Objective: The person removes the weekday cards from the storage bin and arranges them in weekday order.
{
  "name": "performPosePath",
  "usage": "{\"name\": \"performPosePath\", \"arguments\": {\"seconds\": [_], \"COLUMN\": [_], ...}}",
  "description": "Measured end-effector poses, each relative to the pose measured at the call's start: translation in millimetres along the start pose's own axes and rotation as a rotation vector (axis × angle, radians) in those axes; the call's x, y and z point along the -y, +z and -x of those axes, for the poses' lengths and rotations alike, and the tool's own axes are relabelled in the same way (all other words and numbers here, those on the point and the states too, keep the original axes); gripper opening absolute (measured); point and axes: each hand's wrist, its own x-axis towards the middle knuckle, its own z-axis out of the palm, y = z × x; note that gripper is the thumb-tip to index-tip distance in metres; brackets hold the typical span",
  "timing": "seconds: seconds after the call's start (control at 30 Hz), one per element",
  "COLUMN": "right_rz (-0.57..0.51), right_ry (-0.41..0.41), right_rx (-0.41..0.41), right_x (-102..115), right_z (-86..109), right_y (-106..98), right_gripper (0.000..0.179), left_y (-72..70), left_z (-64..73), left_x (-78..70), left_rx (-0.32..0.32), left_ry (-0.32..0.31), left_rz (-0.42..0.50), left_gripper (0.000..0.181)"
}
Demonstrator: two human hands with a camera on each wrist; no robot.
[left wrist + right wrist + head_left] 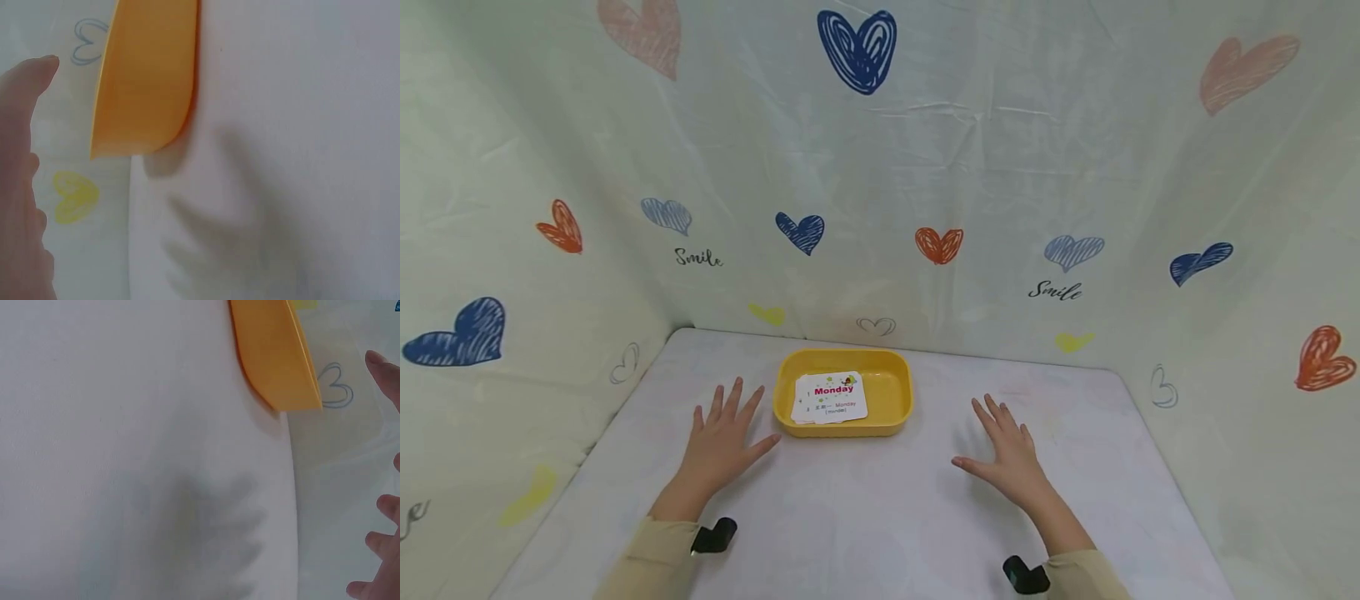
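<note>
A shallow yellow tray (889,396) sits near the back edge of the table. Inside it, toward the left, lies a small stack of white cards (830,397); the top one reads "Monday" in red. My left hand (721,446) is held above the table to the left of the tray, fingers spread, holding nothing. To the right of the tray, and farther from it, my right hand (1011,462) is likewise spread with nothing in it. Both wrist views show the tray's outer side and a hand's shadow on the tabletop.
The white table (857,517) is bordered at the back and sides by a pale curtain (985,167) printed with hearts and the word "Smile". A black wrist device (715,535) is on the left wrist, another black device (1026,576) on the right.
</note>
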Motion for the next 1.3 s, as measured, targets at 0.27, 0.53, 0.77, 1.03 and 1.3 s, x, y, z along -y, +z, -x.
{"name": "performPosePath", "arguments": {"seconds": [0.27,0.53,0.77,1.03,1.3], "right_rz": [-0.255,-0.428,-0.516,-0.663,-0.636], "right_ry": [0.025,0.079,0.068,0.031,0.065], "right_rx": [-0.026,0.024,0.005,-0.025,0.016], "right_x": [19.1,42.5,60.4,76.9,90.8], "right_z": [-19.4,-34.0,-48.1,-65.6,-80.9], "right_y": [10.9,21.0,31.1,43.3,51.3], "right_gripper": [0.088,0.085,0.076,0.067,0.068], "left_y": [7.1,21.4,29.7,41.0,38.7], "left_z": [-11.8,-23.6,-30.7,-36.9,-41.1], "left_x": [-12.5,-22.4,-25.2,-21.3,-16.1], "left_rx": [0.000,0.046,0.097,0.142,0.170], "left_ry": [0.004,-0.121,-0.285,-0.386,-0.424], "left_rz": [0.127,0.521,0.796,0.946,0.927], "left_gripper": [0.094,0.096,0.094,0.086,0.079]}}
